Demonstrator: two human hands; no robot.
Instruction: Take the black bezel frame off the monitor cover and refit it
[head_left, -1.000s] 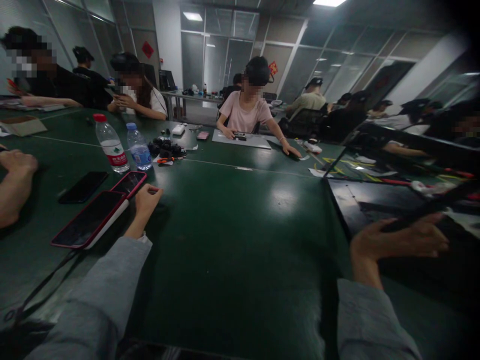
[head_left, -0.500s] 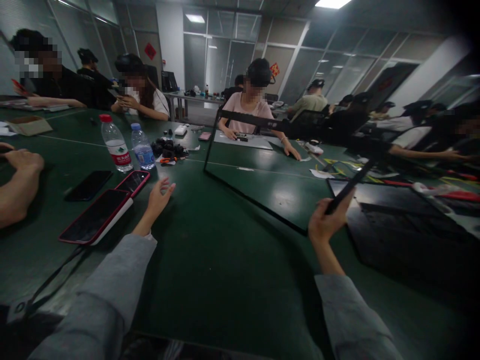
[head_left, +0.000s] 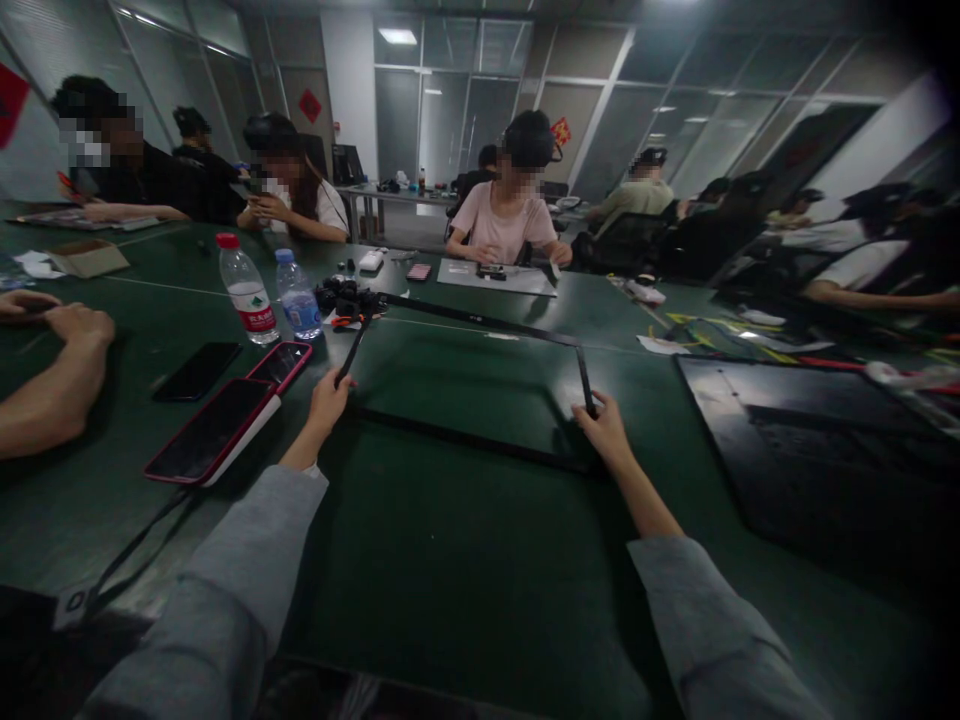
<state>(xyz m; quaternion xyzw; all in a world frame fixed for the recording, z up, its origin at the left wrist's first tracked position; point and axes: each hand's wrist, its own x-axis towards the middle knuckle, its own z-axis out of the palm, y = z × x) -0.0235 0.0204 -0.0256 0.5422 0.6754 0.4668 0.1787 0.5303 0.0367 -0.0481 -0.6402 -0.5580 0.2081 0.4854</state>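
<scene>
A thin black screen bezel [head_left: 469, 435], an open rectangular frame with a small light mark on its far strip, is held just over the green table [head_left: 420, 560]. My left hand [head_left: 328, 405] is closed around its left side. On the opposite side, the fingers of my right hand [head_left: 606, 428] pinch the bezel's short right strip. The bezel's near corners are dark and hard to make out. To the right of my right hand lies a large flat black panel [head_left: 727, 440].
Left of my left hand are phones with red edges [head_left: 214, 430], a dark phone [head_left: 196, 371] and two water bottles, one red-capped [head_left: 247, 290], one blue-capped [head_left: 298, 297]. Black parts [head_left: 345, 297] lie behind. Another person's hand [head_left: 82, 325] rests far left. A person [head_left: 502, 215] sits opposite.
My left hand has gone from empty to gripping the bezel's left side. The bezel has swung down from a tilted, raised position to nearly level, and my right hand has moved left.
</scene>
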